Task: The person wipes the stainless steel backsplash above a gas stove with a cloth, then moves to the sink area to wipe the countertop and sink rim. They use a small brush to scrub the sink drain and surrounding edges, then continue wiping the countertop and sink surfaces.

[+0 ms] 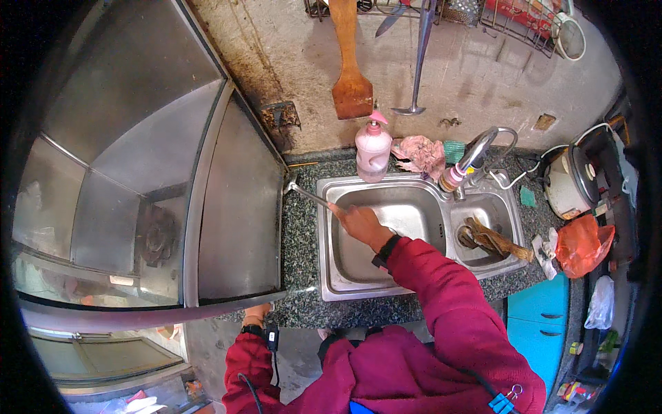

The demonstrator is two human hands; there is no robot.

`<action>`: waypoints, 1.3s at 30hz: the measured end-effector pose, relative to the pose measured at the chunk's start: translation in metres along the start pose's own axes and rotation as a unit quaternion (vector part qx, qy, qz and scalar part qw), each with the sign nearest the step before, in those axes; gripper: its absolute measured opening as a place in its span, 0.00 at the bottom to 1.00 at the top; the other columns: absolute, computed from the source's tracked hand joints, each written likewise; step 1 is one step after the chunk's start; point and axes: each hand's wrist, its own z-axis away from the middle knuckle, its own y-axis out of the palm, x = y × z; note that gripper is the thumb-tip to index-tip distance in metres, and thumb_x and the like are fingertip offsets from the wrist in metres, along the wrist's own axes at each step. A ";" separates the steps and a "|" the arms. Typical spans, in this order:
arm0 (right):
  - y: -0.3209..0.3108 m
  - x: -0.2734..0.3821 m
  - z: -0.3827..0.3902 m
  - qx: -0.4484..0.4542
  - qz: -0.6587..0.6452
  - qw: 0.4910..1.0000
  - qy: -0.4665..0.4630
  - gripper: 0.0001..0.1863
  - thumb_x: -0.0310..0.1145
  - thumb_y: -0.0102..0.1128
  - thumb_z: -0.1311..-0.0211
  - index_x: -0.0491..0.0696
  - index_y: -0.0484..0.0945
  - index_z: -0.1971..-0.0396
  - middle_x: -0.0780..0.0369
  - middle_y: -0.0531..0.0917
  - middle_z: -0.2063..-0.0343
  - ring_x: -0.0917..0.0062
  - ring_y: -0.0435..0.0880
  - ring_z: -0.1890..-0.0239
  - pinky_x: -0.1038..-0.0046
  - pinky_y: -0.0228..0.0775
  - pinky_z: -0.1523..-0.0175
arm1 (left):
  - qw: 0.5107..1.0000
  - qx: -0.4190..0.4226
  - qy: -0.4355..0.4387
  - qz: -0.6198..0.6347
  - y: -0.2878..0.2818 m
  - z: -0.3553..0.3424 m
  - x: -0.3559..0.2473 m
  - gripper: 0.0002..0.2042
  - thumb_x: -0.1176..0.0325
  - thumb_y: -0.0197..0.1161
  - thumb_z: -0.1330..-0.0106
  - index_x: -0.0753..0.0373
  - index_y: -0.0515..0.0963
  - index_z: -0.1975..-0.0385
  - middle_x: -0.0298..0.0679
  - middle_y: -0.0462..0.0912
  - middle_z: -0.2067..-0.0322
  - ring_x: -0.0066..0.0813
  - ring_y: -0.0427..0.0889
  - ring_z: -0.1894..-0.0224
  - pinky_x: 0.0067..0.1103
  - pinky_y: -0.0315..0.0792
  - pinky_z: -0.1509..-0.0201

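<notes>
My right hand reaches across the large sink basin, closed round a long-handled metal utensil. The utensil's head is at the foot of a standing metal panel; its exact kind is too small to tell, and I cannot tell whether it touches the panel. My left hand is low by the counter's front edge, near the panel's bottom corner. Its fingers are mostly hidden. A pump bottle with pink liquid stands behind the basin, beside a crumpled pink cloth.
The faucet rises behind the smaller basin, where a brown fibrous brush-like thing lies. A wooden spatula hangs on the wall. To the right are a white cooker and an orange plastic bag. Speckled stone counter surrounds the sink.
</notes>
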 end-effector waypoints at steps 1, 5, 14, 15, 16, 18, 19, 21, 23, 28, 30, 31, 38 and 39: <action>0.003 -0.007 -0.006 0.000 -0.002 1.000 -0.009 0.31 0.29 0.48 0.38 0.55 0.59 0.33 0.55 0.80 0.78 0.59 0.81 0.78 0.57 0.72 0.75 | 1.000 -0.006 0.007 -0.005 0.000 0.000 0.000 0.17 0.62 0.55 0.40 0.55 0.79 0.51 0.46 0.80 0.51 0.52 0.76 0.46 0.41 0.66 0.41; 0.003 -0.030 0.000 0.021 -0.051 0.998 0.013 0.29 0.32 0.48 0.36 0.57 0.60 0.34 0.54 0.80 0.78 0.58 0.80 0.79 0.56 0.70 0.75 | 0.998 0.060 -0.030 0.015 -0.008 0.002 -0.006 0.17 0.60 0.53 0.37 0.57 0.79 0.52 0.46 0.81 0.51 0.51 0.76 0.47 0.41 0.66 0.41; -0.017 -0.045 0.027 0.040 -0.056 0.997 0.043 0.31 0.29 0.48 0.37 0.56 0.57 0.33 0.52 0.80 0.78 0.54 0.81 0.76 0.53 0.71 0.72 | 0.997 0.063 -0.031 0.029 -0.032 0.005 -0.021 0.18 0.59 0.51 0.37 0.61 0.78 0.52 0.48 0.80 0.52 0.52 0.77 0.49 0.39 0.66 0.42; -0.011 -0.043 0.019 0.018 -0.049 0.998 0.037 0.31 0.30 0.49 0.37 0.56 0.57 0.32 0.53 0.80 0.79 0.56 0.80 0.77 0.54 0.71 0.73 | 0.995 0.088 -0.043 0.023 -0.036 0.005 -0.023 0.18 0.60 0.51 0.37 0.61 0.78 0.52 0.48 0.80 0.51 0.52 0.77 0.48 0.39 0.66 0.42; -0.005 -0.040 0.009 -0.004 -0.043 0.999 0.030 0.31 0.31 0.49 0.37 0.56 0.56 0.32 0.54 0.80 0.80 0.57 0.80 0.78 0.55 0.71 0.73 | 0.992 0.113 -0.057 0.018 -0.039 0.004 -0.025 0.18 0.60 0.51 0.37 0.61 0.78 0.52 0.48 0.80 0.51 0.51 0.77 0.48 0.39 0.66 0.41; 0.002 -0.037 0.004 -0.010 -0.039 0.999 0.030 0.32 0.33 0.50 0.36 0.57 0.56 0.32 0.55 0.80 0.81 0.58 0.80 0.79 0.56 0.71 0.73 | 0.988 0.137 -0.071 0.017 -0.045 0.001 -0.028 0.18 0.60 0.51 0.37 0.60 0.78 0.51 0.48 0.80 0.51 0.51 0.76 0.48 0.40 0.66 0.41; 0.003 -0.036 0.005 0.006 -0.041 0.998 0.037 0.33 0.33 0.51 0.37 0.56 0.55 0.31 0.55 0.80 0.80 0.58 0.80 0.79 0.56 0.71 0.73 | 0.988 0.137 -0.077 0.004 -0.045 0.001 -0.030 0.18 0.60 0.51 0.37 0.60 0.78 0.51 0.48 0.80 0.51 0.51 0.76 0.48 0.40 0.66 0.41; 0.000 -0.036 0.016 0.044 -0.054 0.996 0.053 0.33 0.33 0.50 0.37 0.56 0.54 0.31 0.54 0.80 0.80 0.57 0.80 0.78 0.56 0.71 0.73 | 0.991 0.121 -0.063 0.010 -0.044 -0.002 -0.029 0.18 0.59 0.52 0.37 0.60 0.78 0.51 0.48 0.80 0.51 0.51 0.76 0.48 0.40 0.66 0.41; -0.012 -0.039 0.036 0.099 -0.066 0.990 0.072 0.33 0.33 0.49 0.37 0.57 0.54 0.31 0.53 0.81 0.79 0.56 0.81 0.77 0.55 0.71 0.73 | 0.993 0.105 -0.059 0.003 -0.038 -0.005 -0.027 0.18 0.59 0.52 0.37 0.59 0.79 0.51 0.48 0.80 0.50 0.52 0.76 0.47 0.40 0.66 0.41; -0.026 -0.039 0.028 -0.007 -0.055 0.998 0.035 0.29 0.37 0.49 0.35 0.58 0.59 0.33 0.54 0.81 0.80 0.57 0.82 0.77 0.55 0.72 0.73 | 0.995 0.086 -0.052 -0.001 -0.025 -0.009 -0.021 0.18 0.59 0.53 0.37 0.58 0.79 0.51 0.48 0.80 0.50 0.52 0.76 0.47 0.40 0.66 0.41; -0.025 -0.038 0.008 -0.014 -0.040 0.999 0.034 0.28 0.37 0.48 0.34 0.59 0.61 0.34 0.54 0.82 0.80 0.57 0.82 0.78 0.55 0.71 0.73 | 0.996 0.072 -0.048 0.001 -0.022 -0.007 -0.021 0.18 0.58 0.53 0.38 0.57 0.79 0.51 0.48 0.80 0.50 0.52 0.76 0.47 0.40 0.66 0.41; -0.023 -0.035 -0.003 0.024 -0.030 0.998 0.056 0.27 0.37 0.48 0.34 0.59 0.61 0.34 0.54 0.82 0.80 0.56 0.81 0.78 0.55 0.71 0.73 | 0.997 0.068 -0.046 0.002 -0.021 -0.005 -0.020 0.18 0.58 0.53 0.38 0.57 0.79 0.51 0.48 0.80 0.50 0.52 0.76 0.47 0.40 0.66 0.41; -0.030 -0.025 0.001 0.072 -0.029 0.994 0.080 0.26 0.36 0.46 0.34 0.59 0.64 0.35 0.52 0.82 0.79 0.53 0.81 0.77 0.53 0.71 0.72 | 0.999 0.012 -0.032 -0.012 -0.006 -0.003 -0.016 0.18 0.58 0.54 0.38 0.56 0.79 0.51 0.47 0.79 0.50 0.52 0.76 0.47 0.41 0.66 0.41; -0.033 -0.025 0.010 0.060 -0.047 0.991 0.112 0.27 0.35 0.47 0.35 0.59 0.63 0.35 0.50 0.82 0.78 0.52 0.81 0.77 0.52 0.70 0.72 | 0.999 0.011 -0.034 -0.013 -0.003 -0.002 -0.016 0.18 0.57 0.55 0.38 0.55 0.79 0.51 0.47 0.79 0.50 0.52 0.76 0.47 0.41 0.66 0.41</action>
